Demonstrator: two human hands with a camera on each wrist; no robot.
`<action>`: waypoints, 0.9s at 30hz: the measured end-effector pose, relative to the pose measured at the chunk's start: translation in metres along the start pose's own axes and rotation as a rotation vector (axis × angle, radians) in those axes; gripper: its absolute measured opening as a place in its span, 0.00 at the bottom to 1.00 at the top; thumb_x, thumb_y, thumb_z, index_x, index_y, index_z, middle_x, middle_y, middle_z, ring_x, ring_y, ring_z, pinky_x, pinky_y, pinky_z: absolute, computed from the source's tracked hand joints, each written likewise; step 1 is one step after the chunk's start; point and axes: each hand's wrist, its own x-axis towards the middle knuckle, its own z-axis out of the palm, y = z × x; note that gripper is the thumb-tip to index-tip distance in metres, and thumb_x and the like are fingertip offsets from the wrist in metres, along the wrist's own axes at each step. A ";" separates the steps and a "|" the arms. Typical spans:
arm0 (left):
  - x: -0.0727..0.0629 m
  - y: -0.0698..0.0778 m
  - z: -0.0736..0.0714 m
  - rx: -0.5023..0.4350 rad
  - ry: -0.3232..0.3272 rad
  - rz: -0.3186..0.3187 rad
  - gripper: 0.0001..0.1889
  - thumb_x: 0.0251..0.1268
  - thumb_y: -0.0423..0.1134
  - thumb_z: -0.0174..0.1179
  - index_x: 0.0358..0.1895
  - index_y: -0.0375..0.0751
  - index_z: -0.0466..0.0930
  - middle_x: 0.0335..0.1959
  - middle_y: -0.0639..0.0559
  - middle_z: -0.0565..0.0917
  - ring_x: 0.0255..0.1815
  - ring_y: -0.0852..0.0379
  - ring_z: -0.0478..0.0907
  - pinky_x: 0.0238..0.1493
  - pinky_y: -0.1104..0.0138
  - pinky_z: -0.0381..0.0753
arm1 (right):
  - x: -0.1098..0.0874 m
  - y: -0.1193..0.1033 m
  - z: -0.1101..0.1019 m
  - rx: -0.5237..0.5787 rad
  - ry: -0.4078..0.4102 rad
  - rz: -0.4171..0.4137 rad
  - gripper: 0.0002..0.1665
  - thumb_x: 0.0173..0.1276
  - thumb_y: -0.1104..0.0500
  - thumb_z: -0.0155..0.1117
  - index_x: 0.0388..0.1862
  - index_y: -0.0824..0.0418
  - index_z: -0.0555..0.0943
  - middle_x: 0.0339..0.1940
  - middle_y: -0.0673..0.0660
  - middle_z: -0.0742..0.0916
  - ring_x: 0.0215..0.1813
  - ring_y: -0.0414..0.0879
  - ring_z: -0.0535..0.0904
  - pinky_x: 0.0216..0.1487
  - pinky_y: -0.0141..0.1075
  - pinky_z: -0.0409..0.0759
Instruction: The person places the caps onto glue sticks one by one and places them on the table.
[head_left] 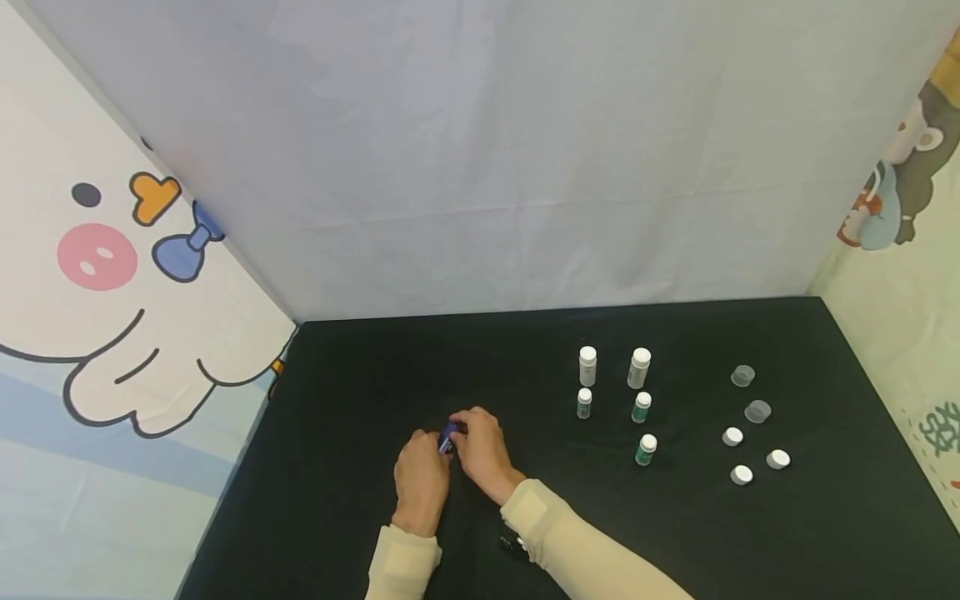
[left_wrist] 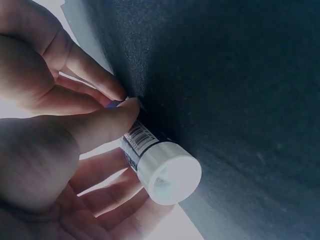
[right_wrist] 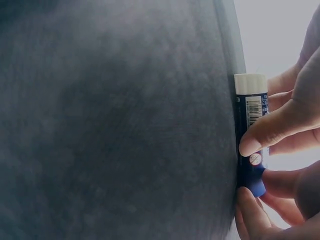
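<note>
We have both hands at one blue tube (head_left: 447, 438), held left of the middle of the black table (head_left: 360, 375), with a white end and a barcode label. Our left hand (head_left: 422, 479) grips its body, the thumb across the label, and our right hand (head_left: 482, 454) pinches the blue end between thumb and fingertips. The white end points toward our side of the table; whether the tube touches the cloth we cannot tell.

To the right of our hands, well apart from them, we see five white-capped bottles upright: two taller bottles (head_left: 587, 367) at the back and three shorter bottles (head_left: 646, 451) nearer us. Farther right lie two clear cups (head_left: 757, 412), and in front of them three small white caps (head_left: 741, 475). Behind the table hangs a pale grey cloth (head_left: 525, 150), and a cartoon-printed panel (head_left: 45, 283) stands at our left
</note>
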 end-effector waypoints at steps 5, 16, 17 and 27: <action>-0.001 0.001 0.000 -0.017 0.019 0.008 0.09 0.53 0.26 0.77 0.36 0.29 0.88 0.29 0.39 0.82 0.30 0.38 0.85 0.31 0.47 0.83 | 0.000 0.002 -0.001 0.005 -0.001 -0.018 0.11 0.64 0.74 0.74 0.45 0.69 0.89 0.35 0.60 0.86 0.38 0.51 0.85 0.41 0.41 0.85; -0.004 0.003 0.000 -0.015 0.056 0.031 0.17 0.51 0.29 0.80 0.45 0.27 0.88 0.34 0.36 0.84 0.34 0.37 0.84 0.37 0.46 0.84 | -0.003 0.003 -0.011 0.069 0.004 -0.006 0.12 0.66 0.74 0.72 0.48 0.70 0.88 0.38 0.61 0.86 0.42 0.53 0.89 0.44 0.42 0.88; -0.004 0.003 0.001 -0.012 0.069 0.041 0.19 0.51 0.30 0.81 0.46 0.26 0.87 0.35 0.35 0.84 0.35 0.36 0.84 0.38 0.46 0.84 | -0.004 0.003 -0.012 0.082 0.010 -0.009 0.12 0.66 0.74 0.72 0.48 0.71 0.88 0.38 0.62 0.86 0.43 0.54 0.89 0.45 0.42 0.88; -0.005 0.007 0.003 0.024 0.112 0.083 0.25 0.52 0.37 0.82 0.52 0.28 0.87 0.42 0.35 0.86 0.40 0.36 0.85 0.41 0.45 0.84 | -0.008 0.006 -0.025 0.134 0.034 -0.005 0.12 0.68 0.73 0.71 0.49 0.71 0.88 0.42 0.63 0.88 0.45 0.56 0.89 0.46 0.44 0.89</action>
